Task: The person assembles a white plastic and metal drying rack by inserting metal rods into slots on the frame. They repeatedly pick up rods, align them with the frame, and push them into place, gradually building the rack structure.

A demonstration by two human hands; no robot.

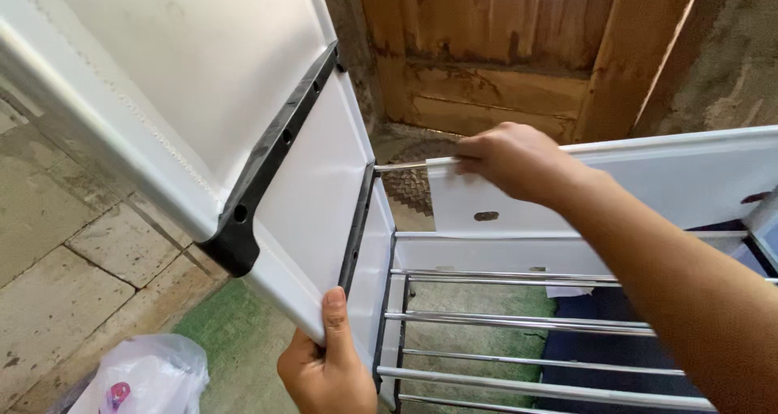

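The left hand grasps the white panel's bottom edge; the right hand clenches a metal rod running sideways toward that panel.

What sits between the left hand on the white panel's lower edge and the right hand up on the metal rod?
In the head view, between the left hand and the right hand lie the white panel with its black strip, and the rod.
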